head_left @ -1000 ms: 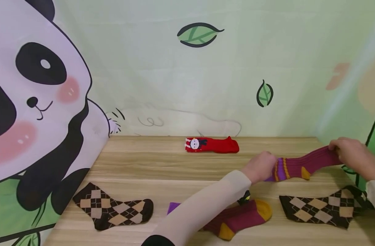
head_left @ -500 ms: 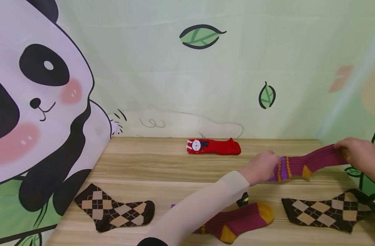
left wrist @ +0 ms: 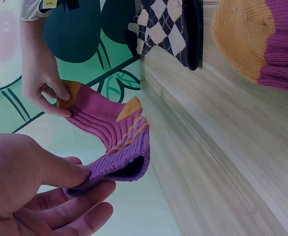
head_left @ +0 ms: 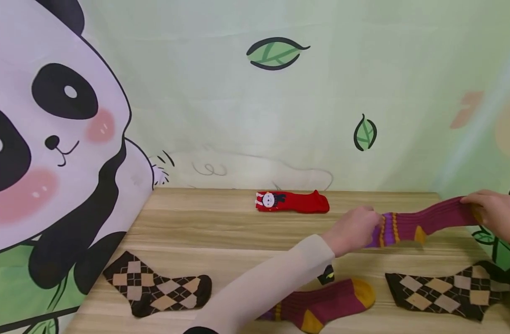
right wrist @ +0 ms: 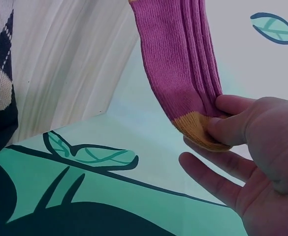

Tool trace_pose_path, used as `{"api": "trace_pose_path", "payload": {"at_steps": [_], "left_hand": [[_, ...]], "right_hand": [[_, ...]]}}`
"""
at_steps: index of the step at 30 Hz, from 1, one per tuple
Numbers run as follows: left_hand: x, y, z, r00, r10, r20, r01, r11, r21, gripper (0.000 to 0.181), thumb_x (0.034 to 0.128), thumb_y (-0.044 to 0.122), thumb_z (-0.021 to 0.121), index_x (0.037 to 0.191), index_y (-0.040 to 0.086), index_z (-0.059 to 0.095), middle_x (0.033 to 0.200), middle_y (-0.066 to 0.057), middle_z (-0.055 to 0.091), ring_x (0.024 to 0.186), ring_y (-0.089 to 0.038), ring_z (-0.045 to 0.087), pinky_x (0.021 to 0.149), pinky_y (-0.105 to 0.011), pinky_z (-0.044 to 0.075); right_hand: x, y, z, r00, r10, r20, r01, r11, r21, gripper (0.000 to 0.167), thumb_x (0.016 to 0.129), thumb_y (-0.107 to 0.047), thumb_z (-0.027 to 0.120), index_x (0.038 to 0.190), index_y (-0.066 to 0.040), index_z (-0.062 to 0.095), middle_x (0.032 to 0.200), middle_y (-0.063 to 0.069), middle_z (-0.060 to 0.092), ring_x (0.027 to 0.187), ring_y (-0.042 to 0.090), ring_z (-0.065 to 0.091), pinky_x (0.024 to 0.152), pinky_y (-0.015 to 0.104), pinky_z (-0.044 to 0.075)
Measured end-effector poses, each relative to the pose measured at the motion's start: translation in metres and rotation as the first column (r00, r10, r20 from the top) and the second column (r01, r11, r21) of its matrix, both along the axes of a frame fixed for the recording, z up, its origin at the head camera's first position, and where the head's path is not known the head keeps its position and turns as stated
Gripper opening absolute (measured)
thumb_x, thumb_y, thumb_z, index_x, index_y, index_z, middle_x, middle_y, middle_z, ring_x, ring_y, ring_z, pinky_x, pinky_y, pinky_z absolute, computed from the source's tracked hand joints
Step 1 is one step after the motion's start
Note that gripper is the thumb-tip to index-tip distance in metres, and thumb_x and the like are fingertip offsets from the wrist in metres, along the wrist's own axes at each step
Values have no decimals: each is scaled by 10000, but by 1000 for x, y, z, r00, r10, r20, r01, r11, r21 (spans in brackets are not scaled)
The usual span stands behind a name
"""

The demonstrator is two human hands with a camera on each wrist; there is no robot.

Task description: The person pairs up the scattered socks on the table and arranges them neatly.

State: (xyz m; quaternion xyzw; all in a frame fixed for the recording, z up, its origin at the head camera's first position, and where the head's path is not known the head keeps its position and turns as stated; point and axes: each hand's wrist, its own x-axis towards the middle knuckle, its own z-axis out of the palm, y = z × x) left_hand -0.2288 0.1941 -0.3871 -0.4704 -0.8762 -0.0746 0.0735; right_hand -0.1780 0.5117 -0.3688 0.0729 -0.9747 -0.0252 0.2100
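Head view: I see left hand (head_left: pixel 350 231) and right hand (head_left: pixel 498 214) pinching one raised maroon sock (head_left: pixel 434 219); overpulling could free it.

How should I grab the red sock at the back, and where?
Maybe pinch the plain middle of the red sock, reaching down from the near side. It lies flat and crosswise, so a long edge faces that way, while the printed backdrop rises close behind, seemingly leaving less room there.

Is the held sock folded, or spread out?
Spread out: the maroon sock extends from the left hand, at its cuff, to the right hand, at its toe.
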Motion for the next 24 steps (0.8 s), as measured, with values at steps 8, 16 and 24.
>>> {"api": "trace_pose_path", "payload": {"at_steps": [8, 16, 24], "left_hand": [[4, -7, 8, 999, -4, -51, 5, 1000, 8, 233, 958, 163, 713, 1181, 206, 766, 1053, 77, 668, 909, -5, 570, 741, -71, 473], [7, -15, 15, 999, 15, -46, -13, 999, 41, 201, 985, 158, 665, 1149, 212, 768, 1020, 111, 660, 868, 16, 558, 660, -65, 444], [8, -27, 16, 994, -24, -111, 38, 991, 127, 168, 1013, 182, 627, 1082, 186, 780, 969, 98, 649, 837, 13, 578, 655, -53, 430]], "right_hand": [[4, -4, 4, 997, 36, -62, -36, 999, 8, 270, 780, 279, 628, 1040, 206, 625, 1028, 404, 586, 883, 552, 600, 738, 642, 519], [7, -5, 4, 987, 78, -144, -82, 996, -20, 297, 755, 269, 669, 1041, 209, 615, 1046, 407, 569, 858, 544, 591, 712, 643, 500], [9, -10, 5, 970, 122, -210, -135, 990, -49, 302, 757, 304, 657, 1042, 220, 601, 1032, 404, 567, 852, 537, 586, 717, 647, 499]]}}
